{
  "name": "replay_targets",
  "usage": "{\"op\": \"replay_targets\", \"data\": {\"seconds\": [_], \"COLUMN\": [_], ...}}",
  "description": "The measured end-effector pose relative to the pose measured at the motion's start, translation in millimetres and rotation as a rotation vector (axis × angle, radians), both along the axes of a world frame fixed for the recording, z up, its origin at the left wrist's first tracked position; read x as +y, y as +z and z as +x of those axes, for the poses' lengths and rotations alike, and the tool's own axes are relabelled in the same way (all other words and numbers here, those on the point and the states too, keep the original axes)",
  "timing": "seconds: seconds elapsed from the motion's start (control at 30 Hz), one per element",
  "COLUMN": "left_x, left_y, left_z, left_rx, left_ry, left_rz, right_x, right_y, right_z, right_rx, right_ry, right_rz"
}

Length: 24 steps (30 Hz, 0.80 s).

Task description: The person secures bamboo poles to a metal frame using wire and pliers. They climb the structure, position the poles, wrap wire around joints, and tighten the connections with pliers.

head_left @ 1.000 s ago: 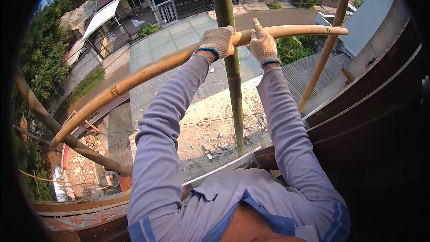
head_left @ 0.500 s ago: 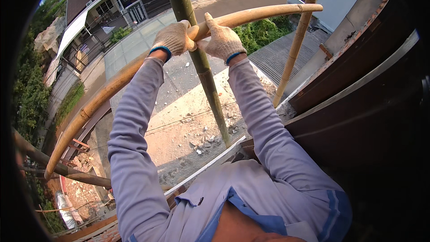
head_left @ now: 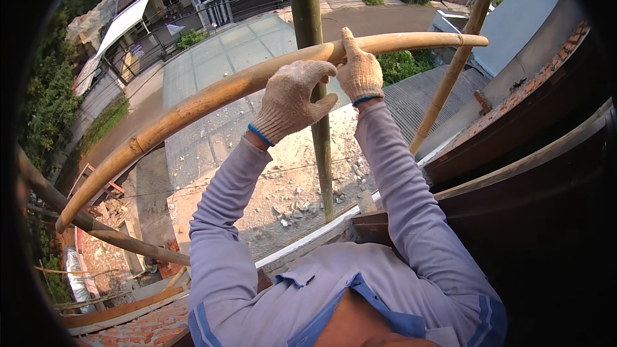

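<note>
A long pale bamboo pole [head_left: 212,97] runs crosswise in front of me, bending down to the left. It crosses a greenish upright bamboo pole [head_left: 305,6]. My right hand [head_left: 361,76], in a cream knitted glove with a blue cuff, grips the crosswise pole just right of the crossing, one digit stretched up over it. My left hand [head_left: 292,97], gloved alike, is just below the crosswise pole and left of the crossing. Its thumb and fingers are apart in a curve, with nothing seen between them. The upright passes behind its fingertips.
Another bamboo upright [head_left: 443,93] meets the crosswise pole's right end. A lower bamboo pole [head_left: 122,236] slants at the left. Below me lie a white-edged ledge [head_left: 308,239] and rubble-strewn ground [head_left: 270,183]. Dark curved panels [head_left: 514,199] stand close on my right.
My left hand has come off the crosswise pole and opened, lower and nearer me. The right hand stays on the pole. The whole scene has shifted rightward in view.
</note>
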<state>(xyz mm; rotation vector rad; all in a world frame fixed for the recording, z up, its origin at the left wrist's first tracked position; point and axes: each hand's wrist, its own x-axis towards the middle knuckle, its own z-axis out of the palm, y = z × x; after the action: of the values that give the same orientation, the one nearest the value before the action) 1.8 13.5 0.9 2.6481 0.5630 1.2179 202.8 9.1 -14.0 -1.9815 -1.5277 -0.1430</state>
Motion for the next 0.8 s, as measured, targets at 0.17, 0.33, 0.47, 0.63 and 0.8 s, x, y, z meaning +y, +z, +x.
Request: {"op": "replay_targets", "data": {"seconds": [0.17,0.33,0.47,0.63,0.8], "left_x": [65.1,221.3,253.2,252.4,272.1], "left_y": [-111.4,-148.5,-120.7,-109.6,-121.5], "left_z": [-44.7,17.1,57.5,82.6,95.5], "left_rx": [0.365,-0.406,-0.54,-0.527,-0.498], "left_ry": [-0.086,0.299,-0.004,-0.22,-0.36], "left_rz": [-0.713,-0.388,-0.958,-1.144,-1.215], "right_x": [4.8,0.0,-1.7,-3.3,-2.6], "right_y": [-1.4,-1.4,4.0,8.0,4.9], "right_z": [2.2,1.5,0.1,-3.9,-2.4], "right_rx": [-0.021,-0.036,-0.046,-0.009,0.001], "right_ry": [-0.01,0.084,0.041,0.037,0.038], "right_rz": [-0.006,0.131,0.071,0.07,0.081]}}
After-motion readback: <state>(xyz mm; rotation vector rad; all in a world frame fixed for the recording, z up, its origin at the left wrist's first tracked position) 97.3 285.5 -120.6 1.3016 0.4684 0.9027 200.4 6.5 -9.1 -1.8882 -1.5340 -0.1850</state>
